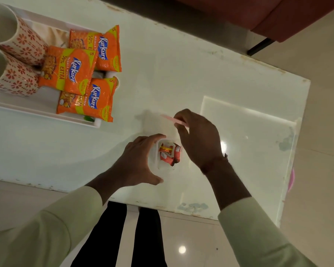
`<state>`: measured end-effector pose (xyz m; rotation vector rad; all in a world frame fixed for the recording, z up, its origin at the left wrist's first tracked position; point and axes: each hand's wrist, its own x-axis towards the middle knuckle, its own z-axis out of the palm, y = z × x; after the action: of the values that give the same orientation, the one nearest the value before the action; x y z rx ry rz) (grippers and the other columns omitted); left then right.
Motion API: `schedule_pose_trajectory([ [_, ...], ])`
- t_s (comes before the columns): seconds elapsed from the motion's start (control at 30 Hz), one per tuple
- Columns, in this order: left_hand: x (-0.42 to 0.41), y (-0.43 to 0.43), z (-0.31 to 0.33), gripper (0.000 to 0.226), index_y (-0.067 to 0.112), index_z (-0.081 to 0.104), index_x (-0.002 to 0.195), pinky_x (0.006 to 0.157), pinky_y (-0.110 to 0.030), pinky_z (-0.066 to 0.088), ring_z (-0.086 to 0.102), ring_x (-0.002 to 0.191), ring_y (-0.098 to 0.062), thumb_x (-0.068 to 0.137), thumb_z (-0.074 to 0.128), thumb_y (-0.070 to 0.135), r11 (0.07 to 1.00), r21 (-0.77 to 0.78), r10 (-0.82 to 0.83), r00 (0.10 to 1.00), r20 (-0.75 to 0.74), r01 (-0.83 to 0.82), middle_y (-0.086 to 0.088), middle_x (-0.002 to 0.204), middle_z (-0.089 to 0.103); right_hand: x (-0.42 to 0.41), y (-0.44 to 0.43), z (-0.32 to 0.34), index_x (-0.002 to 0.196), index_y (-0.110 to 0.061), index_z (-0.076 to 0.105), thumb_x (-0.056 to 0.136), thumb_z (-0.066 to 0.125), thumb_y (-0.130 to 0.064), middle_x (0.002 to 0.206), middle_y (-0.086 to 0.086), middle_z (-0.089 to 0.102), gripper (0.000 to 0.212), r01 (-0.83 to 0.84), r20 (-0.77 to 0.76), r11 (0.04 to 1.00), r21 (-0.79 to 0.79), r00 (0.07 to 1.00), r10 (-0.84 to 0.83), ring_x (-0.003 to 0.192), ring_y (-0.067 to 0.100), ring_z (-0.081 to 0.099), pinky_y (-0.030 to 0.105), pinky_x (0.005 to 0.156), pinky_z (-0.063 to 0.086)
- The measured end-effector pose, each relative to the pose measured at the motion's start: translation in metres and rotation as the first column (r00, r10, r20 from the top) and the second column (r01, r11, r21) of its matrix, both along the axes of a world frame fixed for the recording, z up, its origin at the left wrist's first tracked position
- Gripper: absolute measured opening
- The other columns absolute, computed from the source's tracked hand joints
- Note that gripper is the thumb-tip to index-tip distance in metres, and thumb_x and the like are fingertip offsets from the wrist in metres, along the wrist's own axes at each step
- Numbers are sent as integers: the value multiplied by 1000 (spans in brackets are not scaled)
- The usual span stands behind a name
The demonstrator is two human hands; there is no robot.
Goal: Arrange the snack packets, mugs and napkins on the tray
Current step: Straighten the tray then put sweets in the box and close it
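Note:
A white tray [46,112] at the left holds three orange snack packets [73,72] and two flower-patterned mugs [17,43], with a pale napkin [54,35] under them. Near the table's front edge stands a small clear plastic box [156,157] with red sachets [169,154] inside. My left hand [137,162] cups the box's left side. My right hand [199,139] hovers over the box's right side and pinches a thin pink lid [178,121] by its edge, lifted above the box.
The glossy white table [201,74] has worn edges and a raised square panel [245,135] at the right. A red sofa [289,14] stands beyond the far edge. My dark trousers show below the front edge.

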<state>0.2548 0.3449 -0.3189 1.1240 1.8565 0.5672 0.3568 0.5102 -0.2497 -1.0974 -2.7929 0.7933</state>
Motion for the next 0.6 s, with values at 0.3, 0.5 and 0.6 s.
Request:
schedule_pose_trajectory([
  [0.3,-4,0,-1,120,39,22,141,106,-34,27,33,131,-14,42,81,71,999,-42,-20,1000,14,20,8,146,42,67,-62,-27,130,-17,64,91,48,3,139,1,59,47,-178,-96,976,128,977,191,135,25,49,44,103,49],
  [0.5,-4,0,-3,117,40,26,142,107,-38,31,35,129,-11,43,83,69,1000,-11,-24,999,31,24,12,144,43,78,-78,-26,130,-17,64,90,51,4,140,0,58,47,-177,-75,970,164,979,191,138,28,45,40,102,48],
  [0.6,-4,0,-3,115,35,29,143,110,-41,33,36,130,-12,46,84,66,999,2,-34,999,26,34,12,145,44,78,-82,-24,131,-18,63,93,44,-2,142,-1,57,46,-187,-52,970,158,979,197,139,27,44,40,101,49],
])
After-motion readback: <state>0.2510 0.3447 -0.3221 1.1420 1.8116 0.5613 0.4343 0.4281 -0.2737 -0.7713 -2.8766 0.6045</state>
